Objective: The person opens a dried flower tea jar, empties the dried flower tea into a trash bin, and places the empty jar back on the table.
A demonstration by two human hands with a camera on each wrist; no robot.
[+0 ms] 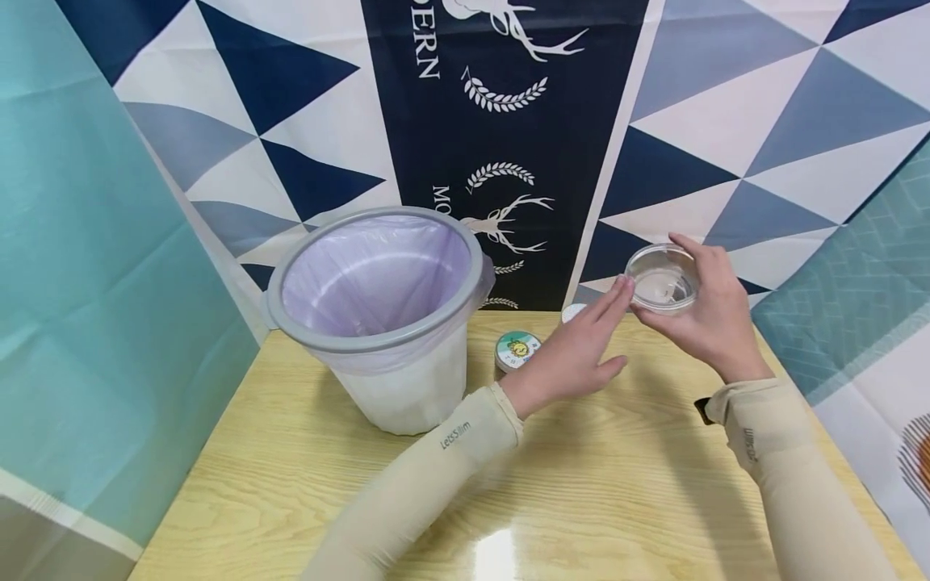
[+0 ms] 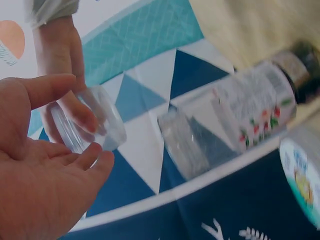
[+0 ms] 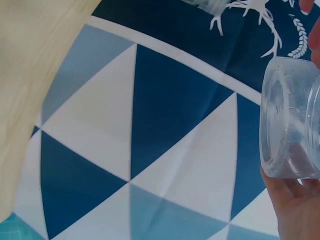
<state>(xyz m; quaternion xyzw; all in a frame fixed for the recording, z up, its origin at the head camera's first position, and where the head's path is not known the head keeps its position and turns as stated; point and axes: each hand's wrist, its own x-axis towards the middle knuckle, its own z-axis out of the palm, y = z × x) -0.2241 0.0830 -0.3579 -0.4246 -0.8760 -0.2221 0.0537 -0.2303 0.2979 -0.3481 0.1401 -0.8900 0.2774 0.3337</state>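
Observation:
A clear, round plastic jar [image 1: 664,284] is held up above the table by my right hand [image 1: 715,311], whose thumb and fingers curl round its side. Its open mouth faces up toward the head camera. My left hand [image 1: 574,355] reaches across from the left with straight fingers, the fingertips right at the jar's rim. In the left wrist view the left palm [image 2: 45,185] shows nothing in it, and the jar [image 2: 107,120] lies just beyond the fingers. The right wrist view catches the jar [image 3: 292,117] at its right edge, with some fingers hidden.
A white bin [image 1: 407,395] with a grey rim and purple liner stands at the table's left. Beside it is a small jar with a green-and-white lid [image 1: 517,349]. Behind the left hand stands a labelled clear container [image 2: 265,100] with a dark end. Patterned cloth hangs behind.

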